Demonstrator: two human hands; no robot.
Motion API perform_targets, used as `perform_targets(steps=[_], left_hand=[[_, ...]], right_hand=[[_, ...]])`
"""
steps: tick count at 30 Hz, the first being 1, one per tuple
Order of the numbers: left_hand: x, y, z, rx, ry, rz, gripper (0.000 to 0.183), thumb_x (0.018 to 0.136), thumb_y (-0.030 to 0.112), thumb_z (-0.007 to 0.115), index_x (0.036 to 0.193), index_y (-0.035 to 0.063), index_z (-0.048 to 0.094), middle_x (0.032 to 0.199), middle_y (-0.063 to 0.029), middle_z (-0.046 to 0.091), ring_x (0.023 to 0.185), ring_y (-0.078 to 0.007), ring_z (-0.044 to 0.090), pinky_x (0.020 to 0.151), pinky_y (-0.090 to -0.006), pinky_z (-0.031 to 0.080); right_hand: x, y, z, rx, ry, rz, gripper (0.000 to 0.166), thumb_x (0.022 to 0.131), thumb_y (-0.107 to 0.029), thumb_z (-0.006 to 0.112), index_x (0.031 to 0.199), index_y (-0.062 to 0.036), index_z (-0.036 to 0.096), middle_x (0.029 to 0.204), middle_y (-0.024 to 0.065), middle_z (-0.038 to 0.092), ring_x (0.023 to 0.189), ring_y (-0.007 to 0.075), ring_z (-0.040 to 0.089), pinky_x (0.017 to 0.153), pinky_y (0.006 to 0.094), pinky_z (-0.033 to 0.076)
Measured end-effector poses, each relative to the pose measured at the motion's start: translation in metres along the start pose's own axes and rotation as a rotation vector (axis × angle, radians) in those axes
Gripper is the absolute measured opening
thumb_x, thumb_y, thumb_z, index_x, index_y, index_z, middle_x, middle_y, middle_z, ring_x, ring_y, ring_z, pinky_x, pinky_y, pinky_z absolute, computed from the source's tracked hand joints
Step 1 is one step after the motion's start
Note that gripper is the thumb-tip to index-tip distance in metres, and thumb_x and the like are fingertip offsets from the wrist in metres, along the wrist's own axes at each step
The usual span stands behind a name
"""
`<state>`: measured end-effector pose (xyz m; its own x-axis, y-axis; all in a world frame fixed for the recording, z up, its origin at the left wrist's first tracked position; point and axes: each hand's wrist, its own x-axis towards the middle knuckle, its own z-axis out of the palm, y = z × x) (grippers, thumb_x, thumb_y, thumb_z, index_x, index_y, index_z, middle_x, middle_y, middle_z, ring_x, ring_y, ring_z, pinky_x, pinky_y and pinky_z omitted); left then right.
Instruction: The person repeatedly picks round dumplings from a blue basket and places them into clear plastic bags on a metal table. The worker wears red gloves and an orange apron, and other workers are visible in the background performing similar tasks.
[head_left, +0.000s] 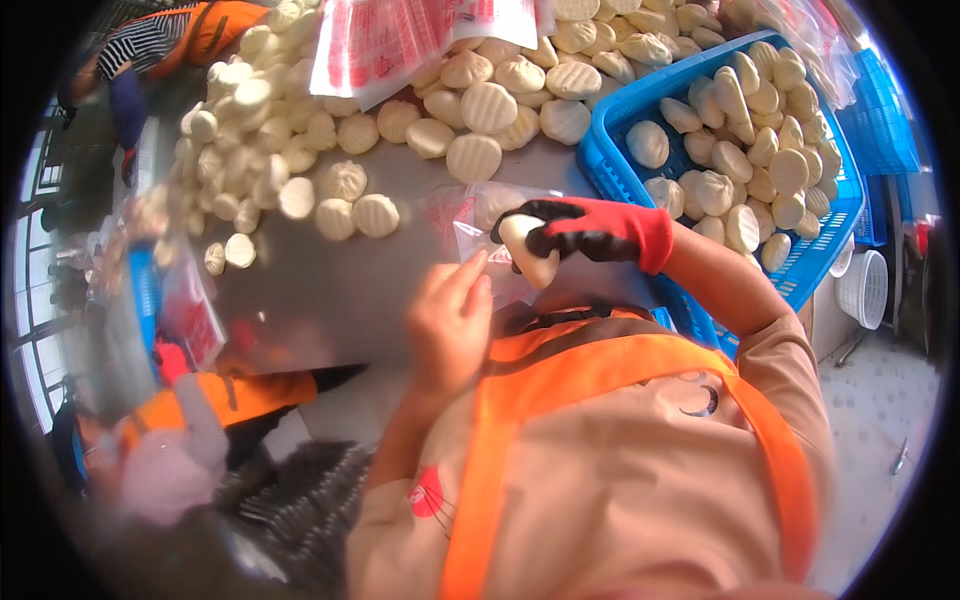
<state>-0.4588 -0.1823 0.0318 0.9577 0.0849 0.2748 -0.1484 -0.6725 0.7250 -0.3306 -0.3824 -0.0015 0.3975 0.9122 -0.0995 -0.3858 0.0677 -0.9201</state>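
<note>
My right hand (585, 232), in a red glove with black-coated fingers, grips a pale steamed bun (534, 251) with its flat side tilted. Just left of it is my bare left hand (454, 319), its fingertips at the near edge of a clear plastic bag (469, 232) with red print. Whether those fingers pinch the film cannot be told. Another bun (499, 204) shows through the bag, partly hidden by the glove. Bag and hands are over the near part of a metal table (315, 300), close to my orange apron (592, 360).
A large heap of buns (480, 109) covers the table's far side, with printed bags (382, 45) on top. At right stands a blue plastic basket (600, 150) holding many buns. A co-worker's red-gloved hand (172, 361) is beside a printed bag at left. Another person (161, 41) bends at upper left.
</note>
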Motion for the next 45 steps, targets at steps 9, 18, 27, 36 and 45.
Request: perform_targets(steps=[9, 18, 27, 36, 45], left_hand=[[-0.010, -0.007, 0.004, -0.170, 0.083, -0.066, 0.042, 0.078, -0.009, 0.061, 0.119, 0.0033, 0.063, 0.075, 0.0008, 0.048, 0.064, -0.0073, 0.047, 0.059, -0.0225, 0.043], [-0.004, -0.020, 0.000, -0.653, 0.204, -0.499, 0.033, 0.088, -0.001, 0.054, 0.120, -0.0017, 0.052, 0.074, 0.0028, 0.048, 0.057, -0.0022, 0.037, 0.049, -0.0173, 0.030], [0.001, 0.020, -0.058, -0.547, 0.321, -0.387, 0.018, 0.088, -0.003, 0.048, 0.105, -0.0014, 0.054, 0.061, 0.0051, 0.040, 0.051, -0.0018, 0.034, 0.047, -0.0166, 0.025], [-0.013, -0.004, -0.048, 0.084, 0.190, 0.083, 0.026, 0.087, 0.007, 0.061, 0.113, 0.0022, 0.059, 0.090, -0.0051, 0.055, 0.083, -0.0161, 0.051, 0.079, -0.0301, 0.041], [-0.007, 0.027, -0.066, 0.634, -0.200, 0.544, 0.013, 0.076, 0.018, 0.070, 0.089, 0.0153, 0.067, 0.116, 0.0034, 0.062, 0.108, -0.0251, 0.047, 0.094, -0.0478, 0.032]], right_hand=[[0.022, 0.014, 0.029, -1.510, 0.276, -0.185, 0.052, 0.081, -0.024, 0.070, 0.128, -0.0091, 0.052, 0.131, 0.0217, 0.049, 0.099, 0.0371, 0.059, 0.083, 0.0396, 0.050], [0.026, 0.050, -0.007, -0.075, 0.828, 0.036, 0.041, 0.082, -0.017, 0.073, 0.116, -0.0008, 0.057, 0.104, 0.0090, 0.063, 0.089, 0.0182, 0.064, 0.077, 0.0287, 0.050], [-0.022, -0.038, 0.031, -0.181, 0.687, -0.144, 0.029, 0.090, -0.004, 0.058, 0.118, 0.0000, 0.056, 0.084, 0.0048, 0.062, 0.072, 0.0112, 0.058, 0.069, 0.0247, 0.049], [-0.033, -0.010, 0.026, -0.298, 0.697, -0.232, 0.023, 0.089, -0.002, 0.058, 0.113, -0.0013, 0.057, 0.095, 0.0010, 0.064, 0.080, 0.0072, 0.057, 0.069, 0.0246, 0.049], [-0.077, -0.038, -0.025, -0.092, 0.579, -0.236, 0.034, 0.095, -0.022, 0.057, 0.123, -0.0035, 0.058, 0.100, 0.0074, 0.067, 0.092, 0.0162, 0.063, 0.084, 0.0284, 0.050]])
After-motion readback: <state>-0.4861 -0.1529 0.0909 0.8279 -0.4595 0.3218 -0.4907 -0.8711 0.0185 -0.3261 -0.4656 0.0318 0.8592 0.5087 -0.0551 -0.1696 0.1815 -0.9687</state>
